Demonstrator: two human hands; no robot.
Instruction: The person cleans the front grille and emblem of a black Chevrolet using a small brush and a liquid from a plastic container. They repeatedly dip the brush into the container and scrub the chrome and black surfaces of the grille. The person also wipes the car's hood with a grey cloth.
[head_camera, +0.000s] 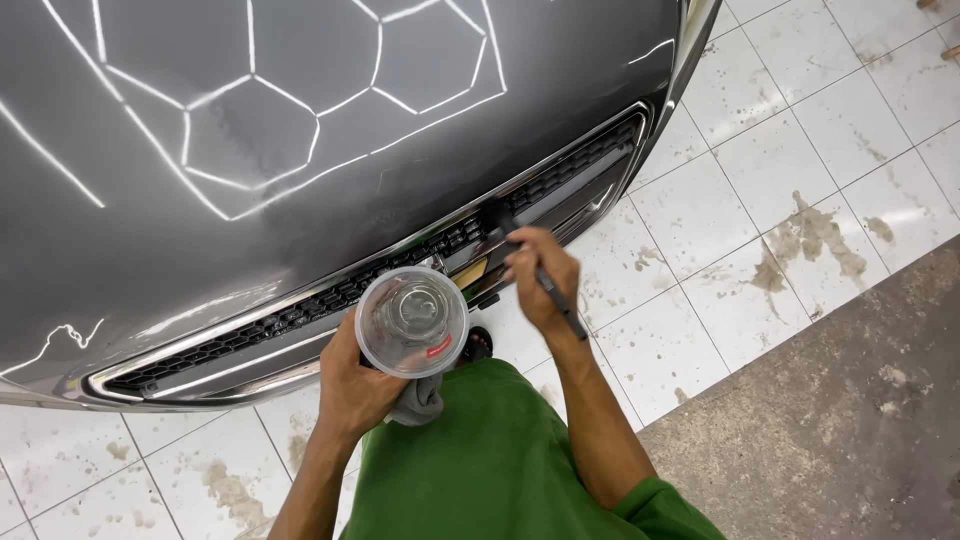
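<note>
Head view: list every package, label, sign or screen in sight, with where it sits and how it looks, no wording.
Clear plastic cup: held in the left hand before the car grille; round, transparent.
Red label: on the cup's lower right edge; small red strip.
No signs or screens.

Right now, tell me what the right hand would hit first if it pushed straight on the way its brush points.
The right hand aims its brush up-left, so it would probably meet the car's black grille first; the tip already looks at or touching it, though depth is unclear.
</note>
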